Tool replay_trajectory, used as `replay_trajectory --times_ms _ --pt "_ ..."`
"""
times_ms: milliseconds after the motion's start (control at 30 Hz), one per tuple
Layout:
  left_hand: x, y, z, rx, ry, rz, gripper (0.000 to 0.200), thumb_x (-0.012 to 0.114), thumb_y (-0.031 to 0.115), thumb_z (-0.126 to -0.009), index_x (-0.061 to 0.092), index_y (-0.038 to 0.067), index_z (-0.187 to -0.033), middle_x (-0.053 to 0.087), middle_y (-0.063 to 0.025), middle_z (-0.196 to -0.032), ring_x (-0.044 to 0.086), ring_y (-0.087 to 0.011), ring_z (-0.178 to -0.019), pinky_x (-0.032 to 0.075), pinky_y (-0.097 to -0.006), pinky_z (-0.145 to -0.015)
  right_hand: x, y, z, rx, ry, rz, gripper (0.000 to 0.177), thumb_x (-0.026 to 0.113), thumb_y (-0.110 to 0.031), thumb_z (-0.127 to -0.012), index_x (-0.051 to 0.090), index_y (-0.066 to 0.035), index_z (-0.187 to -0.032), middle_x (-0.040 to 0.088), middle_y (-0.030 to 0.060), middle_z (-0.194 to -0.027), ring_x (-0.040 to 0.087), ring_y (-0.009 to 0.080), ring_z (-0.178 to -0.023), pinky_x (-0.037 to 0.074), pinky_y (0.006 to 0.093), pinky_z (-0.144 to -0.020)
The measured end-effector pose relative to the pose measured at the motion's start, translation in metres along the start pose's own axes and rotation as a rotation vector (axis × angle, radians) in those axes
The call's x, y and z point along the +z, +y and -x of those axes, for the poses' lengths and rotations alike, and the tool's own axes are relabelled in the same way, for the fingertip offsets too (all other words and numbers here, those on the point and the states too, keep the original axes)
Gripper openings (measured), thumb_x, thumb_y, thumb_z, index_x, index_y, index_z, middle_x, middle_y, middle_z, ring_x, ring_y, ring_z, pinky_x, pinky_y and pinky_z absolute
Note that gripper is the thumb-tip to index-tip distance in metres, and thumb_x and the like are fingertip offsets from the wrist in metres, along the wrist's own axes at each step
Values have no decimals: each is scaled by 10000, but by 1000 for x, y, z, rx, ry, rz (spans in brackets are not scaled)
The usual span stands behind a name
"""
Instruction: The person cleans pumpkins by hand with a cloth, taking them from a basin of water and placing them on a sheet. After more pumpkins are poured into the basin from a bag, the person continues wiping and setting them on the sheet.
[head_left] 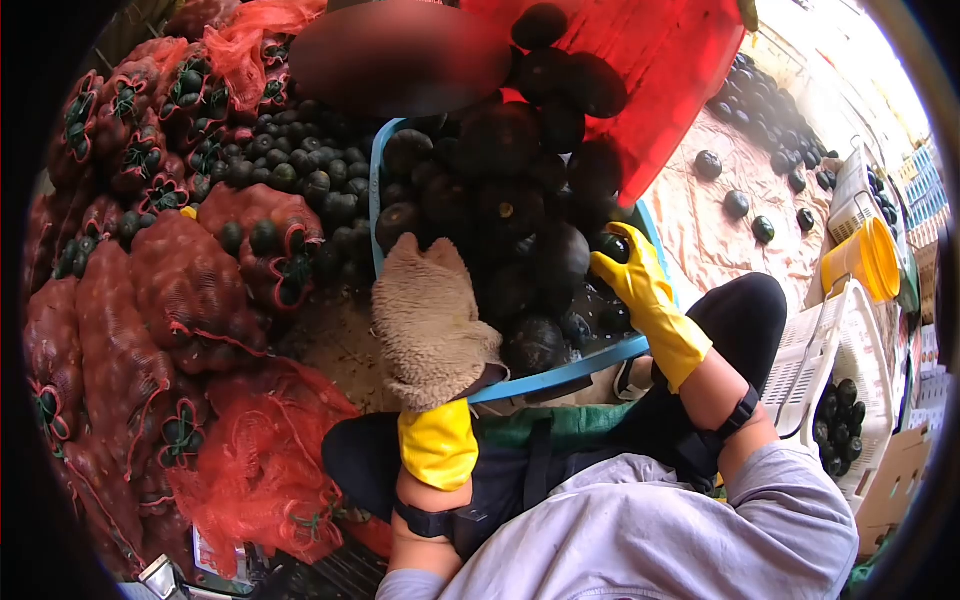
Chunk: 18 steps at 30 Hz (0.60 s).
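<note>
Dark green round fruits (505, 205) fill a blue-rimmed tub (640, 347) in front of me. Over its left edge, my left hand (425, 325) is inside a fluffy beige mitt pulled over a yellow glove; the mitt hides its fingers. At the tub's right rim, my right hand (640, 280) wears a yellow rubber glove, its fingers curled round a small dark fruit (612, 246). A red container (650, 100) is tipped over the tub's far side, with dark fruits at its mouth.
Red mesh sacks (190, 280) of fruit are piled at the left, beside loose dark fruits (300, 160). At the right are a sheet (720, 140) with scattered fruits, a yellow bucket (862, 260), white crates (870, 360) and a cardboard box (893, 485).
</note>
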<state>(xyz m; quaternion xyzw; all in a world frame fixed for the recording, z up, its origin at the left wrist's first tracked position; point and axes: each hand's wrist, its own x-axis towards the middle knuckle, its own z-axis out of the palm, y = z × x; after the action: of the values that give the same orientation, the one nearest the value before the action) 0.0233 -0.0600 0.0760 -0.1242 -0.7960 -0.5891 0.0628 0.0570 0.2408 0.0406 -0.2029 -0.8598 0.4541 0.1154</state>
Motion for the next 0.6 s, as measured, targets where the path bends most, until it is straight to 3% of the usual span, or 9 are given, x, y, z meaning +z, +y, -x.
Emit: replay_trajectory --times_ms 233,333,367,433,467,500,533,567,600 --pt "60 3 2 -24 -274 -471 333 627 96 -967 664 54 -1295 692 -129 -1271 725 -295 -1082 620 -408 -829 -4 10 -5 -112 104 84 655 837 -337 -871 626 -109 -1448 677 241 -1353 604 430 -1307 475 492 -1127" --pt "62 4 -3 110 -453 -775 300 534 26 -1013 608 28 -1304 701 -148 -1197 719 -286 -1060 608 -377 -822 -9 0 -3 -112 71 -72 678 841 -301 -863 613 -96 -1468 673 246 -1356 619 431 -1297 485 485 -1123" --pt "66 -56 -2 -57 -439 -164 298 538 27 -1011 613 31 -1299 701 -151 -1190 718 -283 -1055 607 -369 -816 -11 -2 -3 -159 88 -108 682 842 -295 -863 610 -95 -1472 674 247 -1351 624 434 -1288 489 483 -1120" --pt "61 -16 -8 -106 -364 -329 373 655 75 -908 655 53 -1280 704 -149 -1213 706 -278 -1087 599 -359 -881 -10 4 -4 -217 142 -48 655 826 -269 -889 602 -99 -1481 681 236 -1348 658 409 -1253 520 454 -1086" --pt "58 4 -10 -135 -329 -409 418 714 99 -856 676 64 -1271 705 -149 -1225 700 -276 -1103 595 -354 -913 -13 -1 -3 -134 76 -177 642 813 -265 -906 595 -88 -1483 678 233 -1359 665 388 -1252 531 440 -1071" --pt "53 24 -13 62 -313 -749 457 749 115 -809 690 64 -1260 706 -146 -1233 696 -278 -1120 590 -362 -941 -17 -12 -1 -48 10 -304 629 801 -262 -923 588 -77 -1486 676 230 -1370 672 366 -1251 541 427 -1056" --pt "45 35 -11 56 -260 -663 462 744 116 -817 678 64 -1271 700 -147 -1242 690 -278 -1130 582 -363 -951 -22 -19 0 39 -57 -431 617 788 -259 -940 580 -66 -1488 674 227 -1381 679 345 -1250 552 414 -1041" --pt "38 42 -10 55 -208 -551 467 740 117 -824 667 63 -1283 695 -147 -1252 685 -277 -1140 575 -364 -962 -25 -20 -1 101 -175 -730 597 777 -285 -984 562 -29 -1479 704 195 -1303 698 277 -1197 579 380 -973" --pt "32 47 -8 55 -163 -391 472 735 118 -832 655 63 -1294 690 -147 -1261 679 -276 -1149 567 -366 -972 -31 -24 -2 212 -372 -1027 602 783 -302 -988 560 -22 -1473 718 181 -1270 704 269 -1182 585 376 -956"
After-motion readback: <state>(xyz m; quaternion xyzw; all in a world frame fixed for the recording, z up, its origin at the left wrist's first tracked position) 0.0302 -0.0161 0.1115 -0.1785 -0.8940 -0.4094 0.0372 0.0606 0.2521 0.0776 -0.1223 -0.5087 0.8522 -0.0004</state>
